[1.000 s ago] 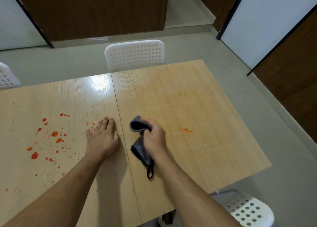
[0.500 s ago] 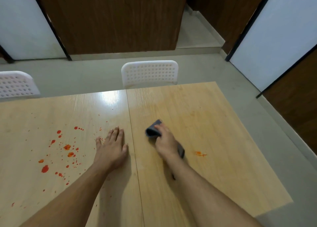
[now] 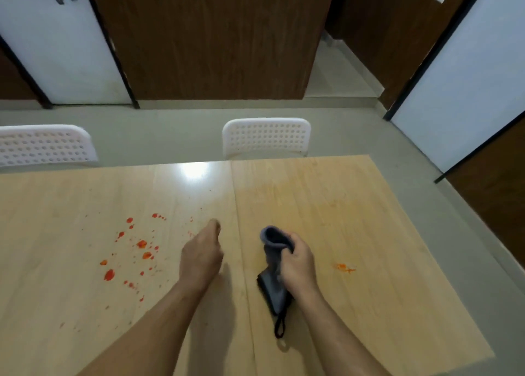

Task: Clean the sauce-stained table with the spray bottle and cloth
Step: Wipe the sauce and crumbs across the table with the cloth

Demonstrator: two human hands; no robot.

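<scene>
Right hand [image 3: 298, 264] is gripping a grey cloth [image 3: 274, 273], fingers curled round its middle; cloth is hanging above the table [image 3: 369, 304], right of the centre seam, its dark loop [image 3: 279, 328] dangling lowest. Left hand [image 3: 201, 254] is lying edge-on just left of the seam, fingers straight, holding nothing. Red sauce spots [image 3: 133, 250] are lying scattered left of that hand; one small orange smear [image 3: 343, 267] is sitting right of the cloth. Two white chairs [image 3: 267, 138] are standing at the far edge.

No words or numbers to read anywhere. Just a dark, blurry mark on the white door [image 3: 54, 43], too fuzzy to make out.
</scene>
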